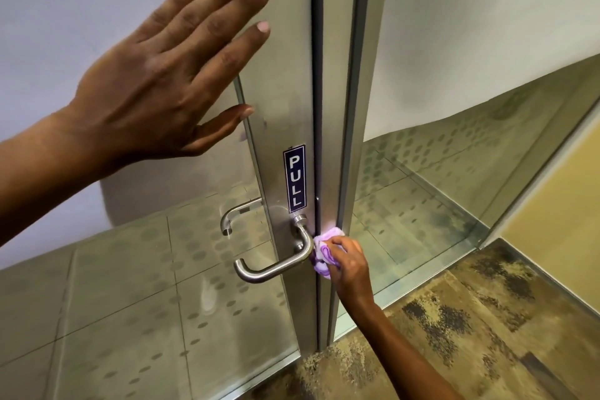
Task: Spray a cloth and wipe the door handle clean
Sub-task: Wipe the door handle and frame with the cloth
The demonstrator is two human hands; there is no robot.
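**Cloth at the bend of the handle, lever running off to the left**

In the upper left of the frame I have my left hand [156,81] spread flat, fingers apart and holding nothing, laid against the glass and metal edge of the door [282,75]; I judge it is steadying the door.

Moving right to the lower centre, the door handle [276,265] juts from the metal stile below a blue PULL sign [294,178]. Its long axis runs down and leftward from the bend near the stile to its hooked free end.

Just right of that bend, my right hand [349,261] is clamped on a bunched purple-and-white cloth [323,255], which presses against the handle's curved neck by the door seam.

So the unwiped length lies left of the cloth, and the right hand is much the nearer. The next stroke, I judge, should travel leftward along the lever toward its tip.

No spray bottle shows.
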